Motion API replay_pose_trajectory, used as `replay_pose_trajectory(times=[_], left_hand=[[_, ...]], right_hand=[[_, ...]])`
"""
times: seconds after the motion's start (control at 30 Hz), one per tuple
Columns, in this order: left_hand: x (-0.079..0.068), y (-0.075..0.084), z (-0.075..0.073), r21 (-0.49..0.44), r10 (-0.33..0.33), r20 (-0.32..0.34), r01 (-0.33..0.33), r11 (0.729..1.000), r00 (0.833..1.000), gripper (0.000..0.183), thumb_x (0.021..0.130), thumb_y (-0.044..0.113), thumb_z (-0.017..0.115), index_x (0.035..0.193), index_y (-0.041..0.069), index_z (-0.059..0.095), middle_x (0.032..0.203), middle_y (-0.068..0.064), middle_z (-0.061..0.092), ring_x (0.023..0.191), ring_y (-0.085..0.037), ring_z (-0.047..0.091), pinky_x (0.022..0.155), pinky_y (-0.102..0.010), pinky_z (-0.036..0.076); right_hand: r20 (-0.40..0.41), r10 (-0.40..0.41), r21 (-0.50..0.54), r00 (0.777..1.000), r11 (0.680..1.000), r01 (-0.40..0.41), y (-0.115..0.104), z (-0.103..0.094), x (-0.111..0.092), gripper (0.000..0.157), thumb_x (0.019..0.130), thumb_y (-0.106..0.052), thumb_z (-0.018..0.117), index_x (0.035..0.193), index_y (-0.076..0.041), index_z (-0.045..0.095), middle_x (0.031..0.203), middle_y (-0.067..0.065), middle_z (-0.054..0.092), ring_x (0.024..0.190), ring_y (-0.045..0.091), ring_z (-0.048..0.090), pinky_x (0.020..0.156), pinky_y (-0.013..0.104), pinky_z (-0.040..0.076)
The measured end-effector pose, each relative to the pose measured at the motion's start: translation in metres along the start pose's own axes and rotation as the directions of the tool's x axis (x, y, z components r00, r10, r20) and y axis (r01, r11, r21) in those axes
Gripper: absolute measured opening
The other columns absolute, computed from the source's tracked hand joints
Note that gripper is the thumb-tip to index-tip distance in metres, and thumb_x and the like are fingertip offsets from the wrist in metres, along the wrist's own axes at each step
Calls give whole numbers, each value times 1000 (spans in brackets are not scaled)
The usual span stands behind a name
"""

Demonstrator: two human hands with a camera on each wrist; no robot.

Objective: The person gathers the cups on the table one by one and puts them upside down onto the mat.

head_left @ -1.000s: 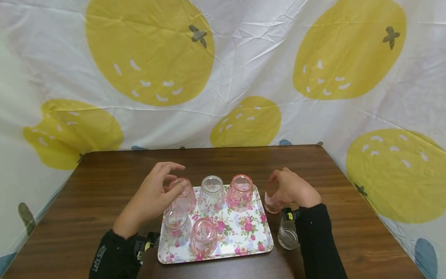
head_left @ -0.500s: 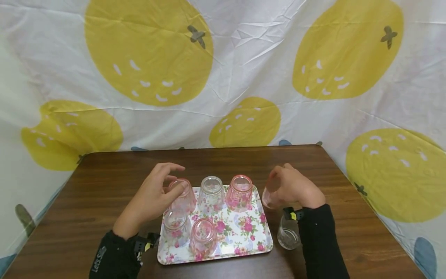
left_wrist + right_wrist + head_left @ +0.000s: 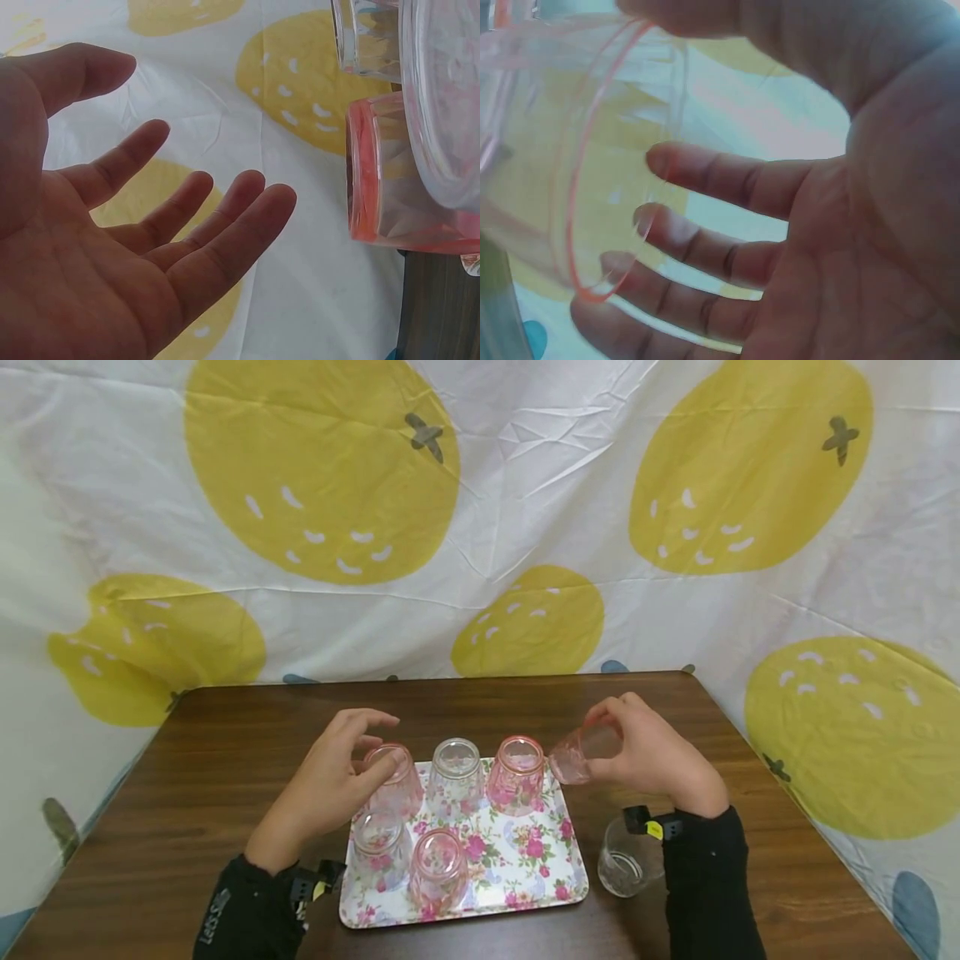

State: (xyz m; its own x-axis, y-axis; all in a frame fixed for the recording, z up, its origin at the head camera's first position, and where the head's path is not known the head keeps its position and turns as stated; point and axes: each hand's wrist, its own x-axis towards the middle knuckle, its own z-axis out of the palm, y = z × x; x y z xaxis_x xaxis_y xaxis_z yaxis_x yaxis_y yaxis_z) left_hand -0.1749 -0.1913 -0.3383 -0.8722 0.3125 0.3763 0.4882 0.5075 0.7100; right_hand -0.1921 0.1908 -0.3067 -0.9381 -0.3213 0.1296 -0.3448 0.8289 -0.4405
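My right hand [image 3: 648,752] grips a pink-tinted glass [image 3: 568,762] between thumb and fingers. This glass tilts over the tray's back right corner, its pink rim facing the palm in the right wrist view. Relaxed and holding nothing, my left hand [image 3: 330,781] hovers beside the pink glass [image 3: 401,789] at the tray's back left; its spread fingers [image 3: 225,262] show in the left wrist view. Upside down on the flowered tray [image 3: 525,877] also stand a clear glass [image 3: 456,781], a pink glass [image 3: 516,785], another clear glass [image 3: 381,847] and a front pink glass [image 3: 438,877].
On the wooden table [image 3: 247,760], right of the tray, a clear glass [image 3: 626,860] stands below my right wrist. A white cloth [image 3: 360,635] with yellow fruit prints hangs behind the table.
My right hand has lifted the pink glass off the table and tilted it, moving up and bringing the glass left to the tray's corner. The left hand has stayed in place.
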Motion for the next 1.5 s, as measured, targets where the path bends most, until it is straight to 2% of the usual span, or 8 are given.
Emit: replay_pose_trajectory(times=[0.17, 0.3, 0.6, 0.77, 0.9, 1.27, 1.4, 1.5], left_hand=[[0, 2, -1, 0, -1, -5, 1, 1000, 1000, 38, 94, 15, 67, 128, 3, 56, 132, -22, 47, 112, -42, 56, 84, -61, 57], [0, 4, -2, -5, -2, -12, 2, 1000, 1000, 39, 93, 15, 67, 129, 4, 56, 133, -21, 47, 112, -41, 56, 84, -59, 58], [3, 3, -2, -21, 3, -31, -4, 1000, 1000, 40, 92, 11, 68, 129, 4, 56, 133, -21, 47, 112, -38, 57, 83, -58, 59], [6, 0, -4, -30, 10, -31, -11, 999, 999, 40, 92, 10, 68, 130, 5, 56, 133, -20, 48, 112, -38, 56, 84, -59, 58], [10, -2, -5, -67, 21, -31, -23, 998, 999, 40, 93, 12, 68, 130, 6, 55, 134, -19, 48, 114, -36, 54, 86, -60, 57], [12, 5, -3, -311, 46, 26, -35, 950, 999, 42, 94, 12, 67, 133, 8, 52, 139, -14, 46, 121, -29, 52, 97, -58, 51], [11, 8, -3, -344, 49, 33, -35, 938, 998, 45, 93, 10, 67, 135, 7, 50, 141, -13, 46, 121, -26, 53, 97, -51, 52], [11, 9, -3, -361, 56, 34, -40, 932, 998, 47, 92, 8, 68, 135, 6, 50, 141, -13, 48, 119, -25, 54, 95, -38, 55]], right_hand=[[-81, -63, 1, 995, 998, 64, -5, -6, -4, 52, 77, -25, 82, 120, -6, 58, 99, 14, 48, 83, 24, 43, 68, 39, 44], [-134, -124, 60, 983, 989, 133, -7, -7, -5, 54, 78, -20, 81, 123, -5, 57, 103, 14, 49, 87, 24, 47, 70, 40, 51], [-197, -221, 268, 955, 925, 269, -16, 1, 4, 55, 78, -21, 83, 126, -12, 56, 116, 8, 54, 100, 22, 53, 79, 46, 59], [-220, -274, 373, 936, 863, 341, -25, 10, 13, 57, 79, -13, 82, 128, -12, 55, 118, 7, 53, 103, 25, 53, 78, 43, 60], [-238, -317, 451, 918, 801, 394, -34, 17, 19, 58, 79, -1, 79, 131, -5, 53, 121, 10, 53, 103, 27, 53, 78, 41, 60], [-223, -361, 638, 906, 648, 415, -59, 35, 27, 58, 80, 10, 71, 132, 0, 49, 128, 13, 50, 108, 31, 55, 86, 35, 59], [-236, -379, 660, 895, 613, 434, -64, 39, 30, 58, 78, 13, 69, 131, 5, 47, 125, 14, 50, 106, 33, 55, 85, 33, 59], [-241, -381, 673, 893, 597, 437, -67, 41, 30, 57, 78, 13, 68, 131, 7, 46, 124, 15, 49, 106, 35, 54, 84, 32, 59]])
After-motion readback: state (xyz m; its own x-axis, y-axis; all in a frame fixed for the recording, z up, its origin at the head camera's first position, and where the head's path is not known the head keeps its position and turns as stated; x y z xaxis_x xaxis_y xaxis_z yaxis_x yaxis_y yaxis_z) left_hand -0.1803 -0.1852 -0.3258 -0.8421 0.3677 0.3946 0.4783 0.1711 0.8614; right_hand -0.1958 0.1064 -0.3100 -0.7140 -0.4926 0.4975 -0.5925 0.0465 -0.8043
